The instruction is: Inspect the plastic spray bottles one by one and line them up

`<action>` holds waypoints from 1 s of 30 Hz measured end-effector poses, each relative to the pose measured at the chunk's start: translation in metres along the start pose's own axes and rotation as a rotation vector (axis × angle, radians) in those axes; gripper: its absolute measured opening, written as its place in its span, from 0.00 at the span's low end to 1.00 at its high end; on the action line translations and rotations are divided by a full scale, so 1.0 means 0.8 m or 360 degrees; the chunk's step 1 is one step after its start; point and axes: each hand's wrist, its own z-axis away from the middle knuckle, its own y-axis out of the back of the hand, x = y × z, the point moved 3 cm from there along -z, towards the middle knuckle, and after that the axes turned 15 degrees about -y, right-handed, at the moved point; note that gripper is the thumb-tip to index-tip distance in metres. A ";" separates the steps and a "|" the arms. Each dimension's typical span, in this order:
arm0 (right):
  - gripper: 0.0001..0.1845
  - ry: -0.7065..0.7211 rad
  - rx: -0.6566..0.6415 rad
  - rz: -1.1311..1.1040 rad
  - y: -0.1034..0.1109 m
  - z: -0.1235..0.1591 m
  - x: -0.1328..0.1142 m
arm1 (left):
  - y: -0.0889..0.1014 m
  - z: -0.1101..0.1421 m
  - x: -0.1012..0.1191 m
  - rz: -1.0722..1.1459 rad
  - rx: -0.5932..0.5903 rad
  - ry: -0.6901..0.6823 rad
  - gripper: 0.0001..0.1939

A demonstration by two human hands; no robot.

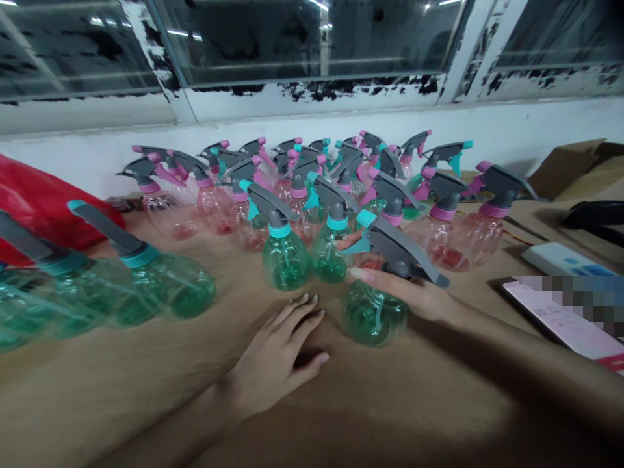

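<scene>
Green spray bottle (374, 311) is pinched at its neck by your right hand (404, 286); your left hand (275, 361), loosely spread, lies toward seven o'clock.

The brown tabletop (146, 396) spreads flat and matt across the view. Green bottles (180, 292) stand in a row at its left, beside a red bag (43, 208). Mixed pink bottles (214, 208) and green ones crowd its far side. The front bottle (373, 315) is at the right hand (414, 289); whether its base touches is unclear. At the right lie a phone (550, 318), a white box (560, 260), a black object (597, 214) and cardboard (570, 170).
</scene>
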 end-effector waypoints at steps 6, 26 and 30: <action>0.09 0.0019 0.0259 0.0277 0.003 0.003 0.000 | 0.000 0.000 0.000 -0.0044 -0.0014 -0.0005 0.26; 0.13 -0.0040 0.0170 0.0104 -0.001 0.000 0.000 | -0.001 0.001 -0.001 -0.0006 0.0007 -0.0002 0.25; 0.13 -0.0074 0.0158 0.0062 0.000 0.001 0.002 | 0.000 0.000 -0.001 -0.0004 0.0013 -0.0004 0.25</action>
